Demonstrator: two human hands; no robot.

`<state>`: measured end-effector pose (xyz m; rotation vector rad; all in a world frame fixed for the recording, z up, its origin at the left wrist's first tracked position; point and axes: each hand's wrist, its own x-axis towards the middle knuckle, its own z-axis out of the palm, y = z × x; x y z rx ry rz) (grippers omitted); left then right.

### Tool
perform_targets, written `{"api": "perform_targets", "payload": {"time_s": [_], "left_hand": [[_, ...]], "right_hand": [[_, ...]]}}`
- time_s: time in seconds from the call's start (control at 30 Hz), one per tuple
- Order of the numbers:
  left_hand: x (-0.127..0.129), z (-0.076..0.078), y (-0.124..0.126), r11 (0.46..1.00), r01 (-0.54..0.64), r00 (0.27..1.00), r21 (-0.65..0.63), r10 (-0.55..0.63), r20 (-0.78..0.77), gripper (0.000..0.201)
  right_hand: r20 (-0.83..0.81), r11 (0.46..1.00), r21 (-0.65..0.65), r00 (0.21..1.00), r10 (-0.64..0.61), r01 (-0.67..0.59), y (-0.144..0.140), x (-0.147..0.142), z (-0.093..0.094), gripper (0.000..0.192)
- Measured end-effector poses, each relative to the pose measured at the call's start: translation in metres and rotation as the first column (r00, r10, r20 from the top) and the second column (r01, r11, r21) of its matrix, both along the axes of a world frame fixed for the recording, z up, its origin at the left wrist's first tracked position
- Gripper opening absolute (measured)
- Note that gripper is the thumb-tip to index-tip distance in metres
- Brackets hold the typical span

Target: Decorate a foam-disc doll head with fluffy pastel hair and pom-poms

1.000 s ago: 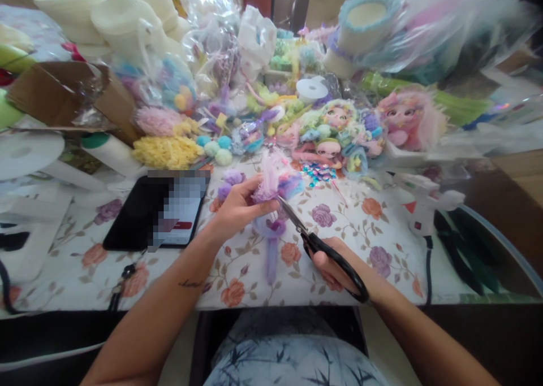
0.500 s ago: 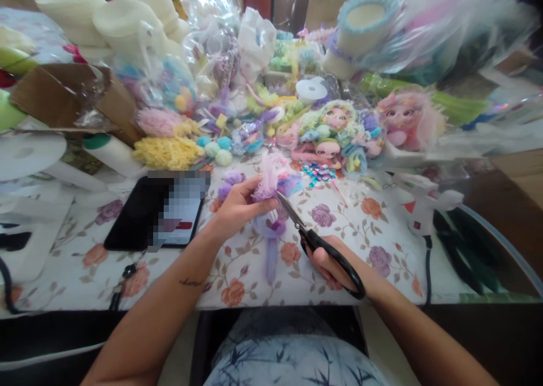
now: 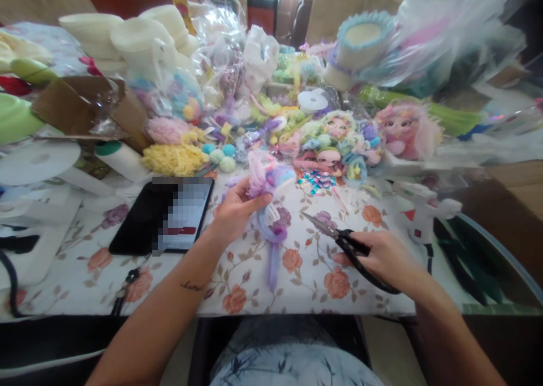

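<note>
My left hand grips a fluffy pink and lilac tuft with a purple ribbon tail hanging down over the floral tablecloth. My right hand holds black-handled scissors low over the cloth, to the right of the tuft, blades pointing left and apart from it. The scissor tips sit near a purple printed flower.
A phone lies left of my left hand. A white glue gun stands at the right. Dolls, pompoms, yellow fluff, sequins, foam rings and plastic bags crowd the back. A cardboard box sits left.
My right hand drew the scissors away from the tuft, moving right and down toward the cloth. My left hand lifted the tuft slightly. The view shifted a little.
</note>
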<state>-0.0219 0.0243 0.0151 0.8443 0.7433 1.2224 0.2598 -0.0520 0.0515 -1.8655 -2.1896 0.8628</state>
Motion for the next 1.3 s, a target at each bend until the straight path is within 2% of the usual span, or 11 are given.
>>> {"api": "perform_targets", "payload": {"time_s": [0.1,0.17,0.37,0.5,0.73,0.9,1.03,1.1,1.17,1.23,1.3], "left_hand": [[0.0,0.002,0.0,0.998,-0.032,0.999,-0.045,0.033,0.02,0.039],[0.0,0.002,0.0,0.997,-0.045,0.999,-0.058,0.046,0.023,0.041],[0.001,-0.001,0.0,0.995,-0.092,0.996,-0.033,0.092,-0.018,0.051],[0.004,0.0,-0.001,0.994,-0.104,0.993,-0.024,0.102,-0.064,0.054],[0.007,-0.001,-0.006,0.998,-0.067,0.994,-0.015,0.065,-0.09,0.053],[0.008,0.0,-0.008,0.998,-0.05,0.996,-0.043,0.047,-0.081,0.053],[0.008,0.005,-0.004,0.991,-0.077,0.997,-0.11,0.079,0.012,0.036],[0.007,0.008,-0.002,0.987,-0.108,0.99,-0.12,0.119,0.081,0.024],[0.006,0.01,0.0,0.98,-0.143,0.979,-0.138,0.16,0.123,0.021],[0.007,0.011,-0.001,0.972,-0.176,0.972,-0.158,0.196,0.126,0.024],[0.008,0.011,-0.002,0.967,-0.194,0.972,-0.163,0.212,0.1,0.025]], "right_hand": [[0.316,0.992,0.124,0.948,-0.034,-0.006,0.004,0.006,-0.008,0.02],[0.371,0.973,0.228,0.927,-0.06,-0.028,0.007,0.004,-0.015,0.017],[0.004,0.848,0.53,1.0,-0.016,0.011,0.016,-0.028,-0.012,0.02],[-0.246,0.885,0.465,0.965,0.093,0.033,0.028,-0.073,-0.006,0.023],[-0.205,0.89,0.456,0.975,0.081,0.022,0.051,-0.125,-0.021,0.02],[-0.424,0.912,0.398,0.902,0.083,0.103,0.052,-0.122,-0.022,0.017],[-0.526,0.94,0.267,0.849,-0.044,0.214,0.052,-0.089,-0.011,0.022],[-0.41,0.934,0.266,0.905,-0.115,0.239,0.053,-0.067,-0.006,0.024],[-0.149,0.927,0.305,0.973,-0.179,0.217,0.051,-0.048,-0.001,0.023],[0.07,0.917,0.348,0.971,-0.23,0.192,0.048,-0.037,0.001,0.02],[0.125,0.899,0.402,0.962,-0.243,0.175,0.043,-0.037,0.001,0.019]]}}
